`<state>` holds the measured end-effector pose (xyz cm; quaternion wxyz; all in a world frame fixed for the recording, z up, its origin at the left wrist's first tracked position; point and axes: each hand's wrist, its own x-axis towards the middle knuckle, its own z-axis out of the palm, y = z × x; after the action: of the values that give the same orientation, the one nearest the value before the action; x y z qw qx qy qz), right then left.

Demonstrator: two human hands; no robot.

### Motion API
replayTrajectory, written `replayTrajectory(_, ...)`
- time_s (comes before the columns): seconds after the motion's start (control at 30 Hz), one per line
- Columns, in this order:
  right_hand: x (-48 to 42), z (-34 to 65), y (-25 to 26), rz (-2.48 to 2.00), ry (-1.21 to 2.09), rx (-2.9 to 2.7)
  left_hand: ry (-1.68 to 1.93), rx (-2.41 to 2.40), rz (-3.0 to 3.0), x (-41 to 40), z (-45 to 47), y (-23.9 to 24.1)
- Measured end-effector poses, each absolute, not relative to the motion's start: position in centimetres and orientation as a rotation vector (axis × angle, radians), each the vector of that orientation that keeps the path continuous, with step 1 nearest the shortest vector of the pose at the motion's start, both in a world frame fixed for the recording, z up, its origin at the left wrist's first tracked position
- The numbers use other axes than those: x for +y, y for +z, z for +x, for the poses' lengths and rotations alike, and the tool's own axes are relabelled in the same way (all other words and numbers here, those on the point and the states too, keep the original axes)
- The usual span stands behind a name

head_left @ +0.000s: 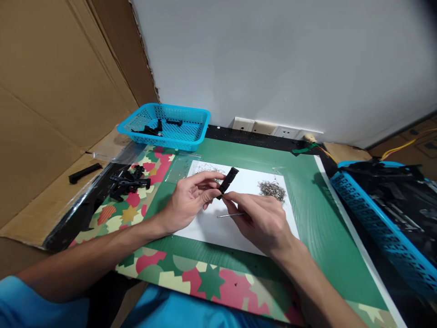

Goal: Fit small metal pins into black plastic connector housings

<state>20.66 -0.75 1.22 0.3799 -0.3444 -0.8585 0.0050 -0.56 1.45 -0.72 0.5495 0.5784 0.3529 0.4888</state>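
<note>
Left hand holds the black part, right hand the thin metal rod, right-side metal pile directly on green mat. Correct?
No: head view shows that metal pile on the white sheet, not directly on green mat. Left hand holds the black part, right hand the thin metal rod.

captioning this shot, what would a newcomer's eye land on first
Probably the bright blue basket at the back left. Then the left hand, mid-picture, holding a black part over white paper, the right hand at the part's lower end. The silvery heap at the paper's right stands out.
</note>
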Motion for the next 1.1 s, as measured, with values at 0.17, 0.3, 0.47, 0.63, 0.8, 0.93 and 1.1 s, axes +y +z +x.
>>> replayTrajectory(0.17,-0.8,20.1,1.7,-0.949,0.218,-2.059,1.161,0.829,1.291,1.5,-0.6,-0.8)
replayTrajectory(0.3,-1.0,19.8,2.2,-1.007,0.404,-1.966,1.161,0.806,1.266,1.5,-0.6,-0.7)
replayTrajectory(0.47,-1.4,19.5,2.3,-1.013,0.537,-1.872,1.173,0.776,1.229,1.5,-0.5,-0.5)
replayTrajectory(0.63,-1.3,19.2,1.7,-0.979,0.515,-1.84,1.168,0.751,1.18,1.6,-0.6,-0.6)
replayTrajectory(0.8,-0.9,19.7,1.5,-0.856,0.3,-1.991,1.116,0.701,1.204,1.9,-0.8,-0.6)
replayTrajectory(0.93,-0.7,20.2,1.6,-0.829,0.185,-2.045,1.082,0.694,1.168,2.0,-0.7,-0.7)
replayTrajectory(1.1,-0.5,20.7,1.5,-0.82,0.099,-2.049,1.074,0.713,1.138,1.8,-0.7,-0.7)
